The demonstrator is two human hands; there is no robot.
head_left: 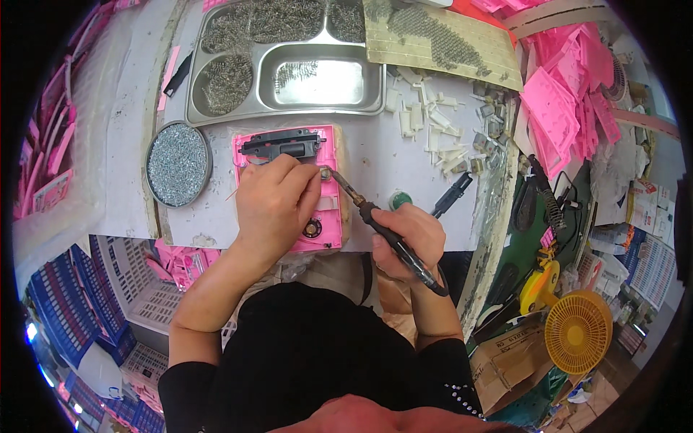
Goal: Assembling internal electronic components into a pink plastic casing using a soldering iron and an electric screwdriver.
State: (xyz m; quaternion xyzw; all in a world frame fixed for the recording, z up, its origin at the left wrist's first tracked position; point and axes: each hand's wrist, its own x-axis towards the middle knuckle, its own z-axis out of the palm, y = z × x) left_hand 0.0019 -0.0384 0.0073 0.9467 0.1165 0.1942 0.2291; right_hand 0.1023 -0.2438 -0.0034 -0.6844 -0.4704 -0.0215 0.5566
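Bright, fairly even light washes over a white counter (130, 159), while a steel tray (328, 88) throws back a patch of glare. White spots of light (31, 332) burn out at far lower left, and a black shirt (310, 353) swallows most detail. Focus looks crisp around a pink case (330, 228) near the center; blue crates (68, 292) bend and soften toward the fisheye rim, where black vignetting fills the corners.
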